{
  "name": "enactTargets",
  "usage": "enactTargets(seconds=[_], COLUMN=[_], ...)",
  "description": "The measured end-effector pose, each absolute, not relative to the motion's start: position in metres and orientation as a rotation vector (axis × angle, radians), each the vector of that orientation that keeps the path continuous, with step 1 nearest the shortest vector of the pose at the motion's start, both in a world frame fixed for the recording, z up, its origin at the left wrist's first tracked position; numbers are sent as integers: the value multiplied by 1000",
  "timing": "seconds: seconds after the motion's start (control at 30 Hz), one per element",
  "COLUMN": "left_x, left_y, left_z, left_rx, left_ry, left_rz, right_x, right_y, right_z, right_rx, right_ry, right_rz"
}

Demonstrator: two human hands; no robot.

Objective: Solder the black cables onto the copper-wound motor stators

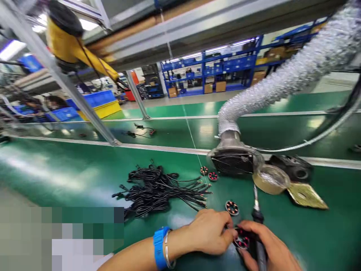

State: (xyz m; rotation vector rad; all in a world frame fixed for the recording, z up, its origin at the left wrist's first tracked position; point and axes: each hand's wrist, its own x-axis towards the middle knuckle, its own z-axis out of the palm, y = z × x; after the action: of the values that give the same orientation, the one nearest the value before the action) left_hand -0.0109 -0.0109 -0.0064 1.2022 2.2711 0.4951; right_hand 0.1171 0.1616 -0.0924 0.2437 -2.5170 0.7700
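My left hand (210,231), with a blue wristband, pinches a small round motor stator (242,241) with red windings at the bench's near edge. My right hand (267,246) grips a black soldering iron (257,214), its tip pointing away from me, and its fingers also touch the stator. Another round stator (232,207) lies just beyond my hands. A pile of black wires (158,190) with bare ends lies to the left of my hands.
A fume extractor nozzle (232,160) on a silver flexible hose (296,71) sits behind my hands. Two more stators (208,173) lie by it. A tape roll (271,179), a brass sponge pad (307,195) and a green mat (56,177) are around.
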Motion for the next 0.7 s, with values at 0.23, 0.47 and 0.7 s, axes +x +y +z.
enactTargets(seconds=[0.23, 0.47, 0.7], left_x=[-19, -15, -13], left_y=[-14, -14, -11], left_z=[-18, -20, -24], left_rx=[971, 763, 627], left_ry=[2039, 2021, 1869], left_rz=[880, 910, 1104], right_x=[113, 113, 109], right_y=[154, 152, 149], right_z=[-73, -66, -64], right_rx=[172, 153, 109], right_ry=[-2580, -2543, -2514], right_rz=[868, 931, 926])
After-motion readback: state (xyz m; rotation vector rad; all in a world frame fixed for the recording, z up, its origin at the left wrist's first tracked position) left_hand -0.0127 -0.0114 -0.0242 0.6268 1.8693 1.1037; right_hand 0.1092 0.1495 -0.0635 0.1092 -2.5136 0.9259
